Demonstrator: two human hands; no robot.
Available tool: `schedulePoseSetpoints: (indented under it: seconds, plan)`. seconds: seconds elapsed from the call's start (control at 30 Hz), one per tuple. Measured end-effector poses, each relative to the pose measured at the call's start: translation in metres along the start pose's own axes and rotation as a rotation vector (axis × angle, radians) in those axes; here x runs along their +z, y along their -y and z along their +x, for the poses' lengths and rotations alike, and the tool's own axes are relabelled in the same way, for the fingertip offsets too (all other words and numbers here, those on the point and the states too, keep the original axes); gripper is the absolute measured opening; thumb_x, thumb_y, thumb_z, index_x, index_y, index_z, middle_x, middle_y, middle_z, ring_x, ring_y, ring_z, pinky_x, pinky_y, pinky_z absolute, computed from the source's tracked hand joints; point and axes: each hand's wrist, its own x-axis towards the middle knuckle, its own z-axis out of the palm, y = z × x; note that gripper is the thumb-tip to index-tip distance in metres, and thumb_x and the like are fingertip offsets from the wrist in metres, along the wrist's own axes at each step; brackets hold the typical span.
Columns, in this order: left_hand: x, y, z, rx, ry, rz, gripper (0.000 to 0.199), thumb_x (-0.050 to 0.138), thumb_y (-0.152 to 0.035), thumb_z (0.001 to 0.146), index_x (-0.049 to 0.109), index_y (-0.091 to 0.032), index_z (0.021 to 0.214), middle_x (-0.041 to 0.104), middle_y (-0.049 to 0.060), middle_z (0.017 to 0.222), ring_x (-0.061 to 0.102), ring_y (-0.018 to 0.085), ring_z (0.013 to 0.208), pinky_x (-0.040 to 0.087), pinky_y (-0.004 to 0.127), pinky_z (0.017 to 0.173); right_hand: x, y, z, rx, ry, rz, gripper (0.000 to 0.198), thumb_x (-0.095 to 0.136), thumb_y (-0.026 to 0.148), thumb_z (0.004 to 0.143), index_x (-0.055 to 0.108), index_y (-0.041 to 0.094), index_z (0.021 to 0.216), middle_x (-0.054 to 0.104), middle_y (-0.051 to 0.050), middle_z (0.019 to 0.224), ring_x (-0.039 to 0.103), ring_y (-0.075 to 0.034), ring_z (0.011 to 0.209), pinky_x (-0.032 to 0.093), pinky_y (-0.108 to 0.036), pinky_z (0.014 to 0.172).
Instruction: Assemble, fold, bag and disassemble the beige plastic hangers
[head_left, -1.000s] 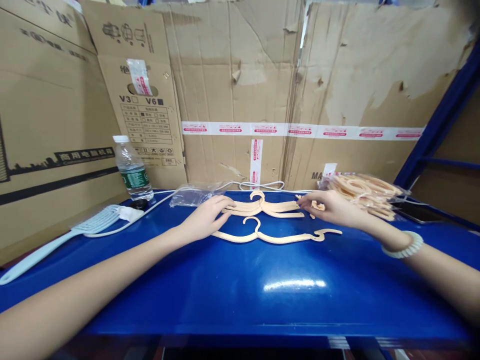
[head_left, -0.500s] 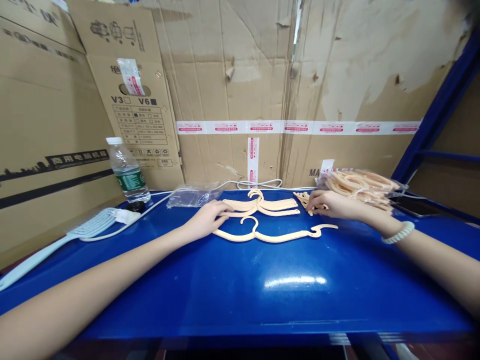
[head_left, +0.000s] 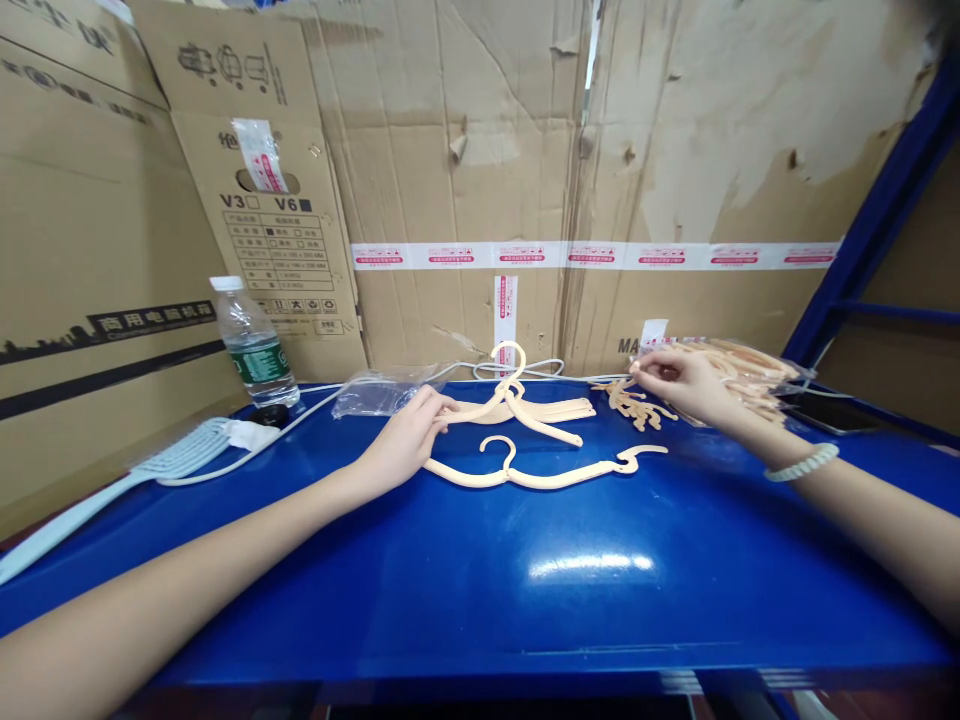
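My left hand [head_left: 411, 438] is closed on the left arm of a cream plastic clothes hanger [head_left: 546, 428], tilted with its hook raised above a stack of similar hangers [head_left: 574, 409]. Nearer to me on the table lies another hanger [head_left: 555, 481], with a small hooked piece [head_left: 646, 455] at its right end. Pinched together, the fingers of my right hand [head_left: 679, 380] are just above a pile of small cream hooked pieces [head_left: 636, 408]. Whatever is between those fingertips is too small to make out.
Bagged cream hangers [head_left: 750, 370] and a dark phone [head_left: 832, 415] are at the right. To the left are a water bottle [head_left: 255, 350], a pale blue brush [head_left: 180, 450] and a clear plastic bag [head_left: 382, 393]. Cardboard [head_left: 465, 200] walls the back of the blue table [head_left: 450, 590].
My left hand has lifted and tilted one hanger off the stack. My right hand has risen from the small pieces and moved slightly right, uncovering more of the pile.
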Motion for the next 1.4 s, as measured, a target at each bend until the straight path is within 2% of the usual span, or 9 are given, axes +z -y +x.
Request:
schedulePoseSetpoints:
  seconds: [0.07, 0.13, 0.27, 0.37, 0.5, 0.6, 0.97, 1.23, 1.4]
  plan:
    - [0.000, -0.004, -0.003, -0.016, -0.016, -0.020, 0.027, 0.034, -0.011, 0.093, 0.053, -0.019, 0.111, 0.047, 0.004, 0.097, 0.056, 0.016, 0.082, 0.050, 0.034, 0.081, -0.001, 0.010, -0.006, 0.135, -0.098, 0.162, 0.026, 0.075, 0.039, 0.067, 0.067, 0.016, 0.075, 0.056, 0.000, 0.060, 0.045, -0.012, 0.055, 0.035, -0.024, 0.050]
    - [0.001, -0.008, -0.006, -0.030, -0.029, -0.033, 0.027, 0.034, -0.011, 0.093, 0.054, -0.018, 0.110, 0.045, 0.004, 0.094, 0.056, 0.016, 0.080, 0.050, 0.033, 0.080, -0.001, 0.021, -0.013, 0.166, -0.132, 0.237, 0.028, 0.073, 0.039, 0.069, 0.066, 0.015, 0.081, 0.061, -0.001, 0.064, 0.049, -0.011, 0.055, 0.038, -0.022, 0.049]
    - [0.008, -0.012, -0.010, -0.079, -0.039, -0.077, 0.023, 0.036, -0.011, 0.092, 0.057, -0.018, 0.100, 0.045, 0.003, 0.094, 0.055, 0.016, 0.082, 0.050, 0.032, 0.078, 0.008, 0.041, -0.030, 0.381, -0.056, 0.510, 0.030, 0.069, 0.034, 0.067, 0.069, 0.013, 0.089, 0.070, -0.009, 0.081, 0.062, -0.014, 0.066, 0.051, -0.020, 0.056]
    - [0.012, -0.014, -0.012, -0.099, -0.021, -0.109, 0.024, 0.036, -0.010, 0.091, 0.055, -0.018, 0.104, 0.045, 0.004, 0.096, 0.056, 0.015, 0.080, 0.051, 0.031, 0.077, 0.021, 0.048, -0.039, 0.528, 0.001, 0.657, 0.025, 0.077, 0.027, 0.064, 0.071, 0.013, 0.084, 0.071, -0.008, 0.081, 0.064, -0.013, 0.068, 0.053, -0.017, 0.057]
    - [0.014, -0.013, -0.013, -0.089, -0.033, -0.104, 0.022, 0.037, -0.010, 0.090, 0.054, -0.018, 0.102, 0.045, 0.003, 0.094, 0.055, 0.015, 0.078, 0.051, 0.031, 0.076, 0.035, 0.045, -0.046, 0.543, 0.042, 0.707, 0.036, 0.091, 0.021, 0.052, 0.064, 0.019, 0.076, 0.071, -0.001, 0.074, 0.064, -0.011, 0.067, 0.052, -0.015, 0.055]
    - [0.014, -0.012, -0.012, -0.071, -0.050, -0.102, 0.021, 0.038, -0.009, 0.089, 0.054, -0.018, 0.099, 0.046, 0.003, 0.093, 0.054, 0.016, 0.079, 0.050, 0.031, 0.075, 0.037, 0.044, -0.047, 0.559, 0.093, 0.757, 0.048, 0.094, 0.021, 0.048, 0.063, 0.022, 0.084, 0.070, 0.001, 0.072, 0.066, -0.012, 0.069, 0.054, -0.016, 0.060]
    - [0.014, -0.012, -0.012, -0.070, -0.052, -0.092, 0.022, 0.039, -0.009, 0.088, 0.056, -0.017, 0.099, 0.047, 0.004, 0.093, 0.054, 0.017, 0.081, 0.050, 0.031, 0.074, 0.033, 0.043, -0.048, 0.632, 0.458, 0.751, 0.030, 0.089, 0.032, 0.064, 0.070, 0.015, 0.080, 0.071, -0.004, 0.088, 0.069, -0.019, 0.091, 0.058, -0.023, 0.079]
    - [0.013, -0.017, -0.014, -0.041, -0.054, -0.077, 0.023, 0.038, -0.008, 0.088, 0.054, -0.019, 0.099, 0.047, 0.004, 0.094, 0.053, 0.016, 0.082, 0.049, 0.030, 0.075, 0.036, 0.048, -0.051, 0.659, 0.526, 0.760, 0.030, 0.089, 0.027, 0.064, 0.065, 0.013, 0.074, 0.073, -0.009, 0.083, 0.072, -0.018, 0.076, 0.060, -0.020, 0.067]
    - [0.010, -0.021, -0.015, -0.016, -0.035, -0.068, 0.022, 0.038, -0.009, 0.090, 0.054, -0.018, 0.101, 0.047, 0.004, 0.095, 0.052, 0.017, 0.083, 0.048, 0.030, 0.074, 0.040, 0.052, -0.053, 0.597, 0.408, 0.694, 0.033, 0.092, 0.026, 0.058, 0.064, 0.013, 0.069, 0.073, -0.009, 0.081, 0.072, -0.017, 0.073, 0.060, -0.019, 0.069]
